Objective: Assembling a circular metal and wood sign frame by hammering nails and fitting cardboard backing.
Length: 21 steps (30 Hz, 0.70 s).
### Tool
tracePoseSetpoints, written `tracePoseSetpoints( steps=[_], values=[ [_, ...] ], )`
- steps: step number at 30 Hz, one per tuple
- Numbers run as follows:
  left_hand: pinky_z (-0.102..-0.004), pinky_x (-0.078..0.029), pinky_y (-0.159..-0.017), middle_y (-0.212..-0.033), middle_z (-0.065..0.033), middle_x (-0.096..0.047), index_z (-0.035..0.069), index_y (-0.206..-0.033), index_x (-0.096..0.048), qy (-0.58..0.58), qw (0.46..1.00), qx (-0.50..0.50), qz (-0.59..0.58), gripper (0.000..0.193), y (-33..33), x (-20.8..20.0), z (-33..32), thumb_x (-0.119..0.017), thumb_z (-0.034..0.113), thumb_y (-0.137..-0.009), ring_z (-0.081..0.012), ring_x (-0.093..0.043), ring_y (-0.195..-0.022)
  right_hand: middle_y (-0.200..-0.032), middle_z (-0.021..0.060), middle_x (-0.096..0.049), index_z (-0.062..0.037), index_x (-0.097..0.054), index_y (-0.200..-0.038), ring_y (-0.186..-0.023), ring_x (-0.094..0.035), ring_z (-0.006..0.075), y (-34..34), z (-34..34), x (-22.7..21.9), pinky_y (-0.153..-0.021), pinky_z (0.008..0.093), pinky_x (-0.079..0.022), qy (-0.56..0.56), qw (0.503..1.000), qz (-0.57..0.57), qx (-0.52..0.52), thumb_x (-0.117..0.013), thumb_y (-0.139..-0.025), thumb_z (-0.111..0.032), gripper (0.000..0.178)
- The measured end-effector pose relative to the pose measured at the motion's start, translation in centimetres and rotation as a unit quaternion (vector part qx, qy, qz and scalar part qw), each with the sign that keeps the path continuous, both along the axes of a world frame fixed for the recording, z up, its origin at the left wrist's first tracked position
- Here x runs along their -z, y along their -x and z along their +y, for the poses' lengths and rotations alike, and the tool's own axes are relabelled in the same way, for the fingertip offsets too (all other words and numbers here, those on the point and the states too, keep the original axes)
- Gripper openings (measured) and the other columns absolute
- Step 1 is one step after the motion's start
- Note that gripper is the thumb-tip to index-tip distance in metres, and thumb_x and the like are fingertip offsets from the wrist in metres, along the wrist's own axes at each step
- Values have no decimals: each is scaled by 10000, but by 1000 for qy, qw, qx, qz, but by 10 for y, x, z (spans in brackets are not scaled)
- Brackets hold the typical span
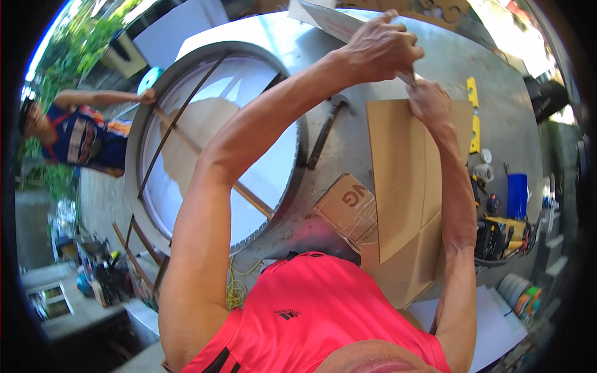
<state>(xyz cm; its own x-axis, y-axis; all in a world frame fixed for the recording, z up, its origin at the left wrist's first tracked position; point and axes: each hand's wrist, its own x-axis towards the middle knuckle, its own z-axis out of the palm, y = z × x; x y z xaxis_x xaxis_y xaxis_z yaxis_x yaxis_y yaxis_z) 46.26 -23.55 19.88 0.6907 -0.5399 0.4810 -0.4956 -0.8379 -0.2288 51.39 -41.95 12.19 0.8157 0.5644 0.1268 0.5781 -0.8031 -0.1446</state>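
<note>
Both bare arms reach up from the bottom of the frame. The left hand (380, 50) is curled in a fist near the top. The right hand (429, 102) sits just below it, fingers bent.

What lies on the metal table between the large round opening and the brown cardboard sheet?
In the head view, a dark hammer lies on the bare grey metal table between the round opening and the brown cardboard sheet.

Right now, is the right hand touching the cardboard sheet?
Touching: head view shows the right hand pressing on the top edge of the cardboard sheet.
</note>
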Motion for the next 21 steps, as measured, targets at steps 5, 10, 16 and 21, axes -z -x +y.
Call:
tracePoseSetpoints(
  steps=[5, 10, 16, 21],
  values=[
    [-413, -512, -622, -749, -55, -636, 110, -788, -654, 96, 995, 10, 35, 189, 27, -12, 14, -777, 187, -667, -290, -666, -725, -898, 218, -711, -97, -731, -1028, -886, -683, 413, 54, 1, -26, -816, 505, -526, -43, 999, 17, 26, -588, -922, -364, 321],
    [-411, -507, -626, -761, -45, -655, 109, -837, -645, 166, 981, 44, 91, 253, 65, 3, 13, -795, 239, -679, -285, -670, -723, -947, 220, -709, -118, -720, -1094, -953, -667, 414, 86, -8, -25, -855, 509, -501, -33, 998, 58, -8, -597, -922, -422, 370],
    [-380, -542, -745, -983, -92, -732, 124, -1244, -555, 308, 940, 71, 130, 561, 105, 15, -3, -794, 294, -765, -320, -698, -864, -920, 92, -746, -41, -698, -1173, -849, -661, 157, 104, -28, 18, -804, 314, -498, -364, 917, 153, -51, -673, -939, -202, 285],
    [-354, -554, -841, -1191, -114, -679, 113, -1254, -627, 408, 908, 2, -94, 481, 111, 9, 61, -718, 426, -900, -221, -660, -1036, -1050, 47, -735, -12, -701, -1187, -962, -604, 84, 99, -63, 22, -890, 265, -461, -495, 854, 112, 112, -697, -945, -237, 331]
  ],
)
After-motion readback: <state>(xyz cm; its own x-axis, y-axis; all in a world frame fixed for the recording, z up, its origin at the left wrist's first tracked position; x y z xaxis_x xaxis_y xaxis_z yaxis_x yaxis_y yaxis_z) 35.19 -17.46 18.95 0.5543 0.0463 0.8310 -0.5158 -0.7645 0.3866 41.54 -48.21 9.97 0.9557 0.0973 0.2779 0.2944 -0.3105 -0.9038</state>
